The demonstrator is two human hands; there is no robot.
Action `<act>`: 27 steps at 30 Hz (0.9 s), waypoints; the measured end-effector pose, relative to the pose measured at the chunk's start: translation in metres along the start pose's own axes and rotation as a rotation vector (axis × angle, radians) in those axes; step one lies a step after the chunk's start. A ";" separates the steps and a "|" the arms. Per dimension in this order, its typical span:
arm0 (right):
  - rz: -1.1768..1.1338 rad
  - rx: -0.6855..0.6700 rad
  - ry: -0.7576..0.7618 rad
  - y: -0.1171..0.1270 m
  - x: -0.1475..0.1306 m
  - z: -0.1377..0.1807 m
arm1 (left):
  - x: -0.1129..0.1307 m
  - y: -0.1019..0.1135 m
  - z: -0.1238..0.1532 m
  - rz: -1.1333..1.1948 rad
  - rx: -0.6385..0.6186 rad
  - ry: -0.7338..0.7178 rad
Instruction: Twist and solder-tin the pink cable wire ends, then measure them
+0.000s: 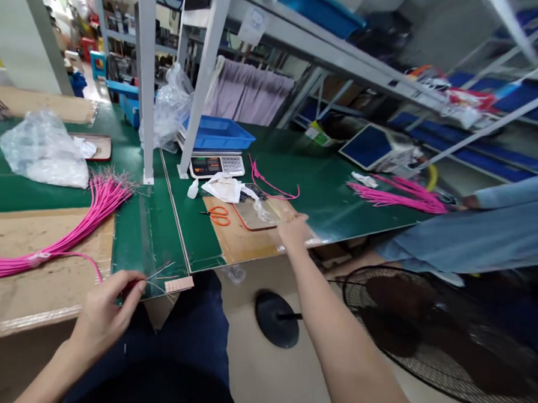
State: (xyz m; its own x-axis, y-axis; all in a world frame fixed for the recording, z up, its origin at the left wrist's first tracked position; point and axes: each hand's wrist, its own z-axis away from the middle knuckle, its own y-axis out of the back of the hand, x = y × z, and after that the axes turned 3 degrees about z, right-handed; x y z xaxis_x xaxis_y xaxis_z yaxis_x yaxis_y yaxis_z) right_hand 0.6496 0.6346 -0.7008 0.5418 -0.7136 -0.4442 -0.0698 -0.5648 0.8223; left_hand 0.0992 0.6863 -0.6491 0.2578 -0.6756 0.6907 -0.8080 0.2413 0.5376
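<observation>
My left hand (pixel 114 306) is closed, thumb against fingers, on the end of a pink cable. Thin stripped wires (pixel 158 272) fan out past its fingertips. A small pale pink strip (pixel 179 284) lies by those wires at the table edge. Left of it, a tied bundle of pink cables (pixel 67 236) rests on cardboard, frayed wire ends pointing away. My right hand (pixel 293 229) is stretched out over the near right corner of a red-rimmed tray (pixel 254 217); its fingers are blurred. Orange-handled scissors (pixel 218 215) and a white cloth (pixel 223 186) lie by the tray.
A digital scale (pixel 217 166) carries a blue bin (pixel 220 133) behind the tray. Shelf posts (pixel 148 87) rise from the green table. More pink cables (pixel 399 197) lie right, near a person in blue clothing (pixel 491 232). A black fan (pixel 438 337) stands lower right.
</observation>
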 end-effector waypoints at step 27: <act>-0.910 -0.909 0.412 0.023 -0.167 0.278 | -0.013 -0.017 0.002 0.090 -0.110 -0.061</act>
State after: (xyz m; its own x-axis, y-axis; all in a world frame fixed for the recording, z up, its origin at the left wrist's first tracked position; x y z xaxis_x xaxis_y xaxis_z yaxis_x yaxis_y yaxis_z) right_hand 0.3251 0.6257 -0.7066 0.3193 0.0298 -0.9472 0.9338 -0.1804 0.3091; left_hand 0.1084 0.6895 -0.6684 0.1518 -0.6881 0.7095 -0.7623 0.3754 0.5272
